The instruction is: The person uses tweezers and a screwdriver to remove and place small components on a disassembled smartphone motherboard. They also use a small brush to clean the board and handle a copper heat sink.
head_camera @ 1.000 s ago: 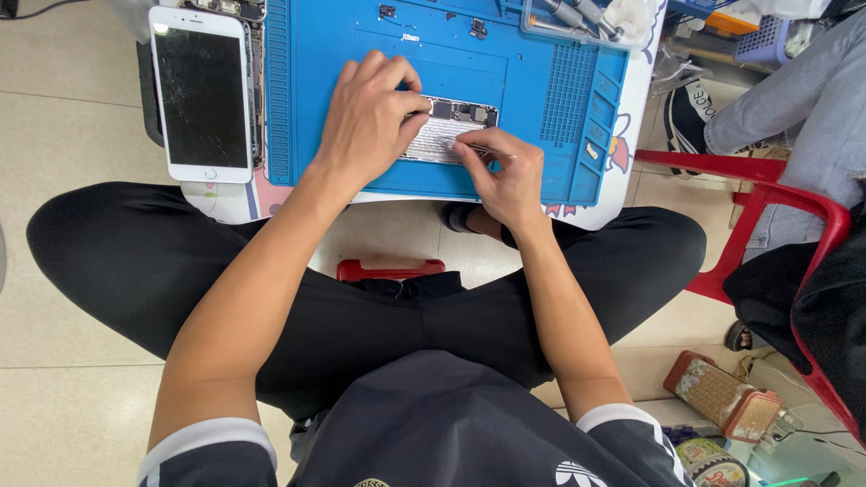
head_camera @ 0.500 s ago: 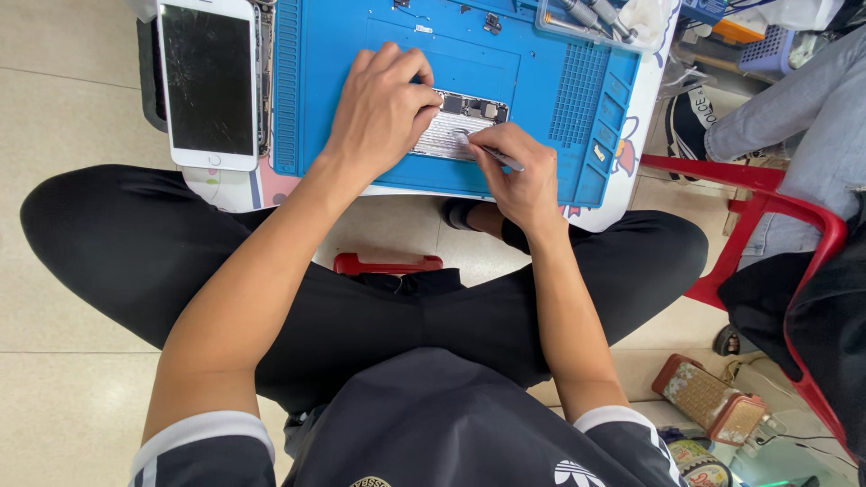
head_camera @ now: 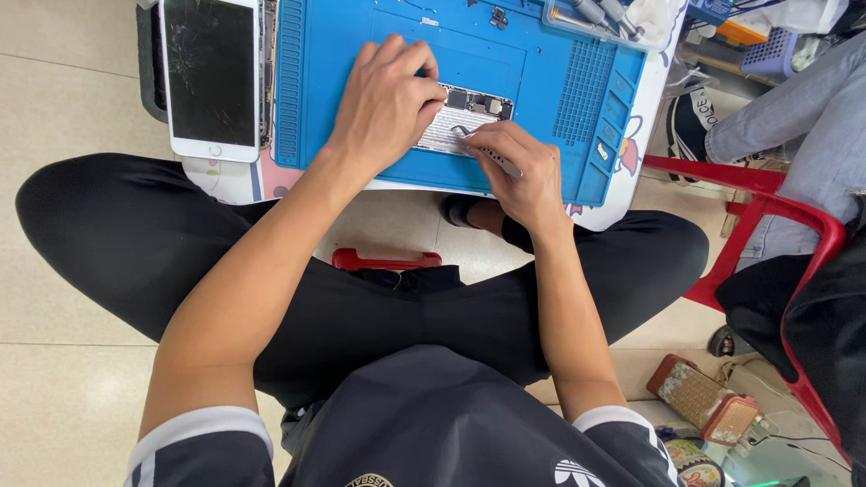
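Observation:
An opened phone body [head_camera: 465,115] with exposed parts lies on a blue work mat [head_camera: 550,99] on a small white table. My left hand [head_camera: 386,101] rests flat over its left part, holding it down. My right hand [head_camera: 521,164] pinches a thin metal tool [head_camera: 483,149], its tip touching the lower right of the phone body. A white phone with a cracked black screen [head_camera: 210,74] lies at the left of the mat.
A clear tray with screwdrivers [head_camera: 600,16] sits at the mat's top right. A red plastic chair [head_camera: 767,225] and another person's grey-trousered legs [head_camera: 794,108] are at the right. A red stool part [head_camera: 386,261] shows between my knees. Small boxes [head_camera: 704,401] lie on the floor.
The view has shifted slightly downward. My right hand has moved its tool a little along the phone body; my left hand stays pressed on it.

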